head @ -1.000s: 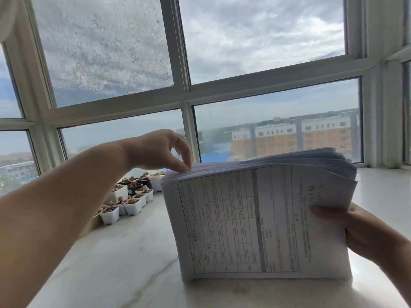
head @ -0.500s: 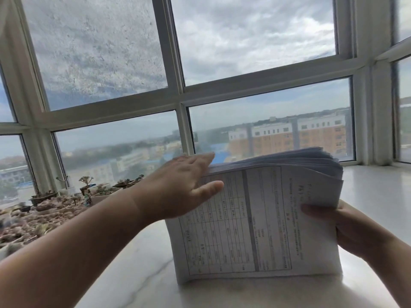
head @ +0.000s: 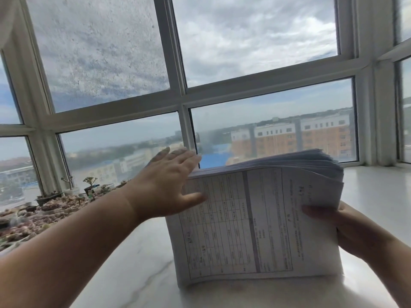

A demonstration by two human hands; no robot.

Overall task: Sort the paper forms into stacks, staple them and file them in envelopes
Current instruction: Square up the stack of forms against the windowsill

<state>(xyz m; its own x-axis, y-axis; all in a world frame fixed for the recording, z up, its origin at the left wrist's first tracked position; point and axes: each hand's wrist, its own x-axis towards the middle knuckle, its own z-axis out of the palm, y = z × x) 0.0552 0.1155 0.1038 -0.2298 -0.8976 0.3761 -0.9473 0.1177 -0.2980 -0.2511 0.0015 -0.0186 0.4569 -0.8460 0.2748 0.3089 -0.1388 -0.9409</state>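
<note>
A thick stack of printed paper forms (head: 255, 223) stands on its long edge on the white marble sill (head: 124, 270), its table-lined front sheet facing me. My right hand (head: 347, 227) grips the stack's right side, thumb across the front sheet and fingers behind. My left hand (head: 171, 185) lies flat against the stack's left edge with fingers straight and spread, thumb resting on the front sheet. The top edges of the sheets fan out unevenly toward the right.
Small pots of succulents (head: 51, 203) crowd the sill at the left. A large white-framed window (head: 184, 96) rises right behind the stack, with buildings outside. The sill extends to the right toward the corner frame (head: 378, 130).
My left hand went from pinching the stack's top left corner to lying flat with straight fingers against its left edge. The view shifted left, showing more plants. My right hand kept its grip.
</note>
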